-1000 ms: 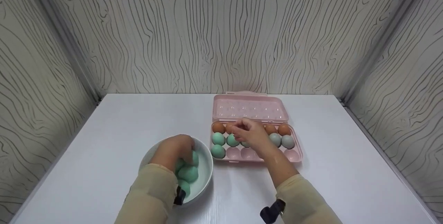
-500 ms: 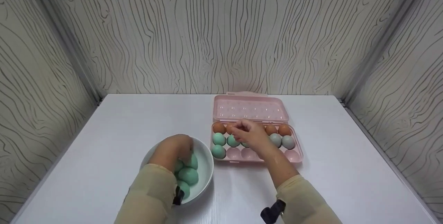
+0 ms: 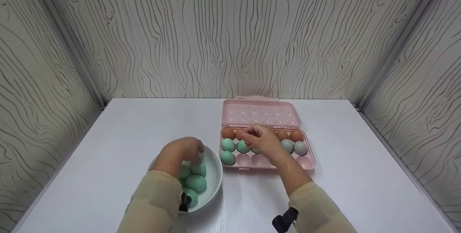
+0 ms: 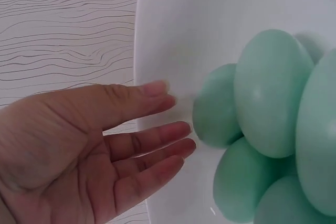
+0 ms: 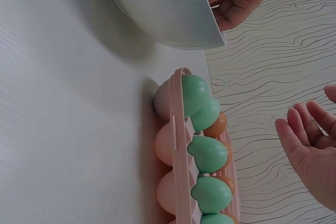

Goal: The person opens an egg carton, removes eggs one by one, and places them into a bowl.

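Observation:
In the head view my left hand (image 3: 182, 152) is over the white bowl (image 3: 217, 182), which holds several green eggs (image 3: 196, 183). The left wrist view shows that hand's thumb and fingers (image 4: 152, 135) extended and holding nothing, just short of the nearest green egg (image 4: 215, 106). My right hand (image 3: 263, 141) hovers above the pink egg carton (image 3: 243, 160), its fingers loosely bent with nothing between them. Brown eggs (image 3: 296, 135) fill the visible back row. Green eggs (image 3: 227, 144) and pale grey eggs (image 3: 300, 148) sit in the middle row, partly hidden by my right hand.
The carton's pink lid (image 3: 260, 112) lies folded back behind it. One green egg (image 3: 227, 158) occupies the front row's left cell; other visible front cells are bare. The white table (image 3: 151, 121) meets wood-patterned walls (image 3: 230, 35) at the back and sides.
My left hand has risen slightly in the bowl, and more of the green eggs beneath its fingers shows. The right hand stays almost still over the carton.

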Tool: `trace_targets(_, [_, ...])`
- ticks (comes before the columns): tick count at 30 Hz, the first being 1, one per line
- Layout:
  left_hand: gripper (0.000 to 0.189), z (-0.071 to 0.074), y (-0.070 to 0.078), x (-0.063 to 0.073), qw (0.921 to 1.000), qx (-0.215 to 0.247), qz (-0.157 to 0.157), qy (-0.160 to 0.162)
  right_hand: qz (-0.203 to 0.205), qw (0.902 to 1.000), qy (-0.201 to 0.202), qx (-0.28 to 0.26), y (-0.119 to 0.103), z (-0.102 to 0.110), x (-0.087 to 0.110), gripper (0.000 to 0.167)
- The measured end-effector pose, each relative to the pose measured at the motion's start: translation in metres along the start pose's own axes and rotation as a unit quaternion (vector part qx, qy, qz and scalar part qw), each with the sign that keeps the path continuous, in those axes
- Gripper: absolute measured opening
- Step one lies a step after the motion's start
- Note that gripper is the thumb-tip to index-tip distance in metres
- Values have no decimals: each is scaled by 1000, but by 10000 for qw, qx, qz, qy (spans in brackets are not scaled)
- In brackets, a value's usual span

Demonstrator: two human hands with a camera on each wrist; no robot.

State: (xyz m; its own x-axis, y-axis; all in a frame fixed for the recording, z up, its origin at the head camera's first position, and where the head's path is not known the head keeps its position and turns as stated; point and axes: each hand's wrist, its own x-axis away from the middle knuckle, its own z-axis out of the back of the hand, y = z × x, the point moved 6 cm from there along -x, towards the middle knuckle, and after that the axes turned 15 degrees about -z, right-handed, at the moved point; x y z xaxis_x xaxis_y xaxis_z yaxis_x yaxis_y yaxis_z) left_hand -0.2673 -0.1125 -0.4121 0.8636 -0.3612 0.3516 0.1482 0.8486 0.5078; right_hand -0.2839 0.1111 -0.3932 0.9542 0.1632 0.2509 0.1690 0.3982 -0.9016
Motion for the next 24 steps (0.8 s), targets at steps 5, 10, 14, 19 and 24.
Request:
trace_targets(5, [41, 5, 7, 2, 9995, -178, -228, 88, 44, 10000, -10, -45, -1, 0, 0, 25])
trace_targets(10, [38, 11, 12, 3, 9984, -161, -475, 257, 18, 9999, 97, 123, 0, 3, 0, 20])
trace_targets(14, [36, 17, 15, 4, 9961, 78, -726, 503, -68, 9996, 139, 233, 0, 5, -1, 24])
trace_targets(19, [33, 25, 19, 3, 9907, 214, -1000, 896, -138, 9996, 119, 238, -1, 6, -3, 25])
trace_targets(24, [35, 33, 20, 3, 9828, 207, -1166, 1417, -217, 9988, 154, 403, -2, 9, -4, 28])
